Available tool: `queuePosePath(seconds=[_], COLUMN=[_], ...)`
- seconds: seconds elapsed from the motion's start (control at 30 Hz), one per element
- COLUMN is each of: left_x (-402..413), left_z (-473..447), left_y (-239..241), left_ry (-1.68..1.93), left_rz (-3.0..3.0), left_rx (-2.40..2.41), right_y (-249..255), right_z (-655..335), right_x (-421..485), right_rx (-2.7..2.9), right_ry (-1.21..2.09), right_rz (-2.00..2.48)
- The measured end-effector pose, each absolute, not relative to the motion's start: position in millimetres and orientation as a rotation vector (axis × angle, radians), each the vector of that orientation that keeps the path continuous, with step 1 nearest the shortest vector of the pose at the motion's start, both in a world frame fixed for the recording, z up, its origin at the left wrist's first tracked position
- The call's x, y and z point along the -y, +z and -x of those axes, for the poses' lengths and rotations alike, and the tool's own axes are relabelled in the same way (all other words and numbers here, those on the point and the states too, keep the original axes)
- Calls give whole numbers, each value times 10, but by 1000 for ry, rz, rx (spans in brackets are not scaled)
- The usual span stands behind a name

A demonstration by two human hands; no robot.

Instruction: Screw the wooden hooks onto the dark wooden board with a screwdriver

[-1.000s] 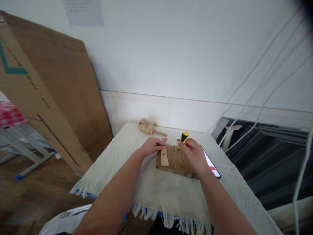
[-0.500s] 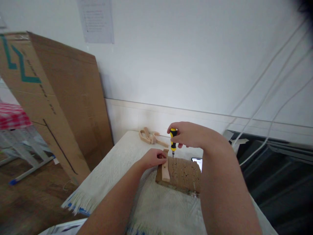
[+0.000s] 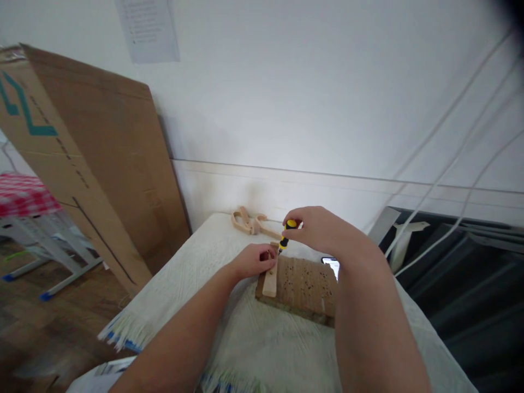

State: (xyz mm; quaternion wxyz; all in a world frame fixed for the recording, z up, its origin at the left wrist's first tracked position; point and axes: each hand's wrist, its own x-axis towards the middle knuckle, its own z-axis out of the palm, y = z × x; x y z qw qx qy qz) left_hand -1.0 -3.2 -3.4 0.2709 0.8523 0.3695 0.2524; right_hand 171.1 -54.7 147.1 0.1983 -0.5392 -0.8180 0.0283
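In my right hand [image 3: 308, 225] is a yellow and black screwdriver [image 3: 285, 238], tilted, its tip pointing down and left toward the far part of a pale wooden piece [image 3: 270, 284]. Whether the tip touches the wood I cannot tell. My left hand [image 3: 257, 258] grips that wooden piece, its fingers closed over the upper part; a small hole shows in the wood below them. Under the piece lies a thick brown wooden board [image 3: 305, 286] dotted with many small holes. Any screw at the tip is too small to make out.
Curved wooden parts [image 3: 249, 222] lie at the back of the cloth-covered table [image 3: 192, 278]. A phone [image 3: 331, 264] sits behind the board, partly hidden by my right arm. A tall cardboard box [image 3: 110, 142] stands left; white cables [image 3: 454, 158] hang at right.
The screwdriver has gone from upright over the board to tilted, moving left so its tip is at the wooden piece. My left hand still holds the piece. The view has shifted slightly.
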Motion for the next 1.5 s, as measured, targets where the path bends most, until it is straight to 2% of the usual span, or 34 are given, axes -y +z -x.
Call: queuePosePath(seconds=[0.37,1.5], left_x=[35,24], left_z=[-32,-22], left_y=[-96,-92], left_ry=[757,784], left_rz=[-2283,-2200], left_rx=[-1067,-1025], right_y=[1293,1329], right_z=[-1588,-1602], right_x=[397,416], right_rx=[2331,2380], right_ry=[11,-16], right_rz=[1461,1495])
